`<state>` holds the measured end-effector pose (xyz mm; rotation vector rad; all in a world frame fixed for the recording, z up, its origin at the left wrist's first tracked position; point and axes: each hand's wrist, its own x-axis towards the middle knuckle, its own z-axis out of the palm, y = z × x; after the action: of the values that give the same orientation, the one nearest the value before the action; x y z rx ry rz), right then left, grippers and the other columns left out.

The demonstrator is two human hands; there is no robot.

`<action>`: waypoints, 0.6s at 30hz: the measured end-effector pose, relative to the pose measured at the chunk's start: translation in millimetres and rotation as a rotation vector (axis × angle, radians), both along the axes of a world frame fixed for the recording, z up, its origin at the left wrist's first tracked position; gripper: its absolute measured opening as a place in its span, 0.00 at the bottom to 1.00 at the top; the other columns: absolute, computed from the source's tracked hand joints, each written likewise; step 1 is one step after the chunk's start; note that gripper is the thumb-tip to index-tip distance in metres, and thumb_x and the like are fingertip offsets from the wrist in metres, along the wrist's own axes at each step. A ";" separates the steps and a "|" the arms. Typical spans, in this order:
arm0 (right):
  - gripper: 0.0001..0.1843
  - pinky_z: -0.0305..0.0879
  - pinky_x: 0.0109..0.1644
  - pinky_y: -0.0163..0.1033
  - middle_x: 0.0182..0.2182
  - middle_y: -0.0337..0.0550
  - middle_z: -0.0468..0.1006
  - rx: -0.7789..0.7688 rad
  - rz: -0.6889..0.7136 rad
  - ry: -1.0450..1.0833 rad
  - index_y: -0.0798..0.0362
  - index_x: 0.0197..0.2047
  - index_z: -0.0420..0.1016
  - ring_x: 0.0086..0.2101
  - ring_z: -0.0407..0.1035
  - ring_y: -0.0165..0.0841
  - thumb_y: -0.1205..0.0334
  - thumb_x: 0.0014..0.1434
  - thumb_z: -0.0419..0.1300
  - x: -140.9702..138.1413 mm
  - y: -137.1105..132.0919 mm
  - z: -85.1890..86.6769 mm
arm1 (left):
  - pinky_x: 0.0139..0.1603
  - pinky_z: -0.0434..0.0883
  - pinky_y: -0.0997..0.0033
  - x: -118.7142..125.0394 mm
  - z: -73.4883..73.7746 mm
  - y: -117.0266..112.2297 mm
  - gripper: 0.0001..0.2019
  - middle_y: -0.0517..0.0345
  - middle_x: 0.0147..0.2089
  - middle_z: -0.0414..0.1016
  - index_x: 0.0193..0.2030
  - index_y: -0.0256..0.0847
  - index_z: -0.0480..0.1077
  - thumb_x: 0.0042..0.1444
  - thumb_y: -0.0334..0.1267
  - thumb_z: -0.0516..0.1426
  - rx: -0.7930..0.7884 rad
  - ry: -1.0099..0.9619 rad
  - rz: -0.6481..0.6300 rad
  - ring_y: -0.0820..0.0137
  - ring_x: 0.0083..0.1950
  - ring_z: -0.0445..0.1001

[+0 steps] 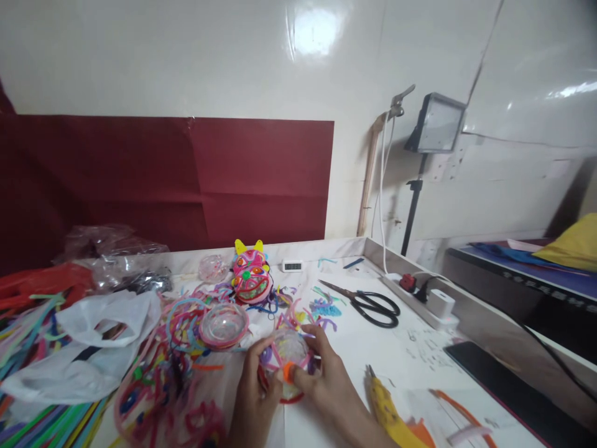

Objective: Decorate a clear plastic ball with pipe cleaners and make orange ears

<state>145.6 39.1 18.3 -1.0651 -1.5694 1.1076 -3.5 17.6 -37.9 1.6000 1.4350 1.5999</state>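
My left hand (257, 378) and my right hand (330, 381) grip a round clear plastic piece (295, 343) trimmed with pink fuzzy stems, one hand on each side. A small orange piece (288, 372) sits at its front, with my thumbs pressed against it. A purple coil shows near my left fingers. Just beyond, a clear round bowl-like piece (224, 325) lies on tangled colourful fuzzy stems (184, 326). Behind it stands a bright mask-like animal head (252, 274) with yellow ears and a green nose.
Black-handled scissors (368, 305), a yellow tool with a dark pointed tip (386, 407) and a dark phone (517, 392) lie to the right. A power strip (420, 305) runs along the tray edge. White plastic bags (88, 367) and bundled stems (56, 429) fill the left. A small digital timer (292, 266) stands behind.
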 end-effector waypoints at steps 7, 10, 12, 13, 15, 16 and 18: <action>0.29 0.67 0.42 0.42 0.43 0.50 0.75 -0.003 0.011 -0.009 0.55 0.54 0.59 0.38 0.71 0.38 0.67 0.47 0.56 0.6 -0.6 1.8 | 0.60 0.62 0.57 -2.2 -4.3 0.9 0.19 0.47 0.58 0.65 0.56 0.42 0.59 0.57 0.36 0.53 -0.012 0.012 0.001 0.60 0.60 0.63; 0.30 0.67 0.42 0.42 0.43 0.51 0.75 -0.020 0.008 -0.002 0.55 0.54 0.59 0.38 0.71 0.39 0.66 0.46 0.56 -0.1 -0.2 -0.1 | 0.60 0.63 0.58 -1.9 -5.1 0.6 0.19 0.48 0.59 0.65 0.55 0.43 0.60 0.56 0.36 0.53 -0.021 -0.010 -0.002 0.60 0.61 0.63; 0.30 0.67 0.42 0.43 0.44 0.51 0.75 -0.021 0.010 -0.010 0.55 0.55 0.58 0.38 0.71 0.39 0.66 0.47 0.56 -0.3 0.1 -1.4 | 0.60 0.63 0.58 -1.1 -4.9 0.2 0.19 0.48 0.59 0.65 0.55 0.44 0.61 0.55 0.35 0.54 -0.014 -0.032 0.012 0.59 0.61 0.64; 0.30 0.67 0.43 0.43 0.44 0.51 0.74 -0.022 0.005 -0.020 0.55 0.55 0.58 0.38 0.71 0.40 0.65 0.47 0.56 -0.3 0.1 -1.8 | 0.59 0.64 0.58 -0.6 -4.4 0.0 0.19 0.49 0.58 0.66 0.55 0.44 0.62 0.55 0.35 0.54 -0.007 -0.042 0.021 0.59 0.60 0.64; 0.30 0.66 0.43 0.44 0.44 0.51 0.74 -0.021 0.001 -0.033 0.55 0.55 0.57 0.38 0.70 0.40 0.65 0.47 0.57 -0.2 0.0 -2.2 | 0.59 0.65 0.57 0.4 -2.5 -0.6 0.20 0.49 0.57 0.68 0.54 0.43 0.63 0.54 0.34 0.55 0.015 -0.060 0.022 0.58 0.59 0.66; 0.30 0.66 0.42 0.43 0.43 0.51 0.74 -0.019 0.005 -0.030 0.55 0.55 0.57 0.38 0.70 0.39 0.65 0.47 0.56 -0.2 -0.1 -2.0 | 0.58 0.65 0.57 0.8 -1.1 -1.1 0.20 0.48 0.57 0.68 0.54 0.43 0.64 0.53 0.34 0.55 0.025 -0.069 0.015 0.58 0.59 0.66; 0.30 0.67 0.41 0.42 0.43 0.49 0.75 -0.012 0.016 -0.012 0.54 0.55 0.57 0.37 0.71 0.38 0.67 0.47 0.56 0.0 -0.5 -0.9 | 0.58 0.66 0.57 1.6 2.3 -2.3 0.20 0.48 0.57 0.69 0.55 0.43 0.64 0.53 0.34 0.55 0.039 -0.082 -0.004 0.57 0.59 0.67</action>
<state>145.7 38.6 17.4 -1.0705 -1.5853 1.1247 -1.9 15.3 -35.6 1.5391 1.3659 1.6809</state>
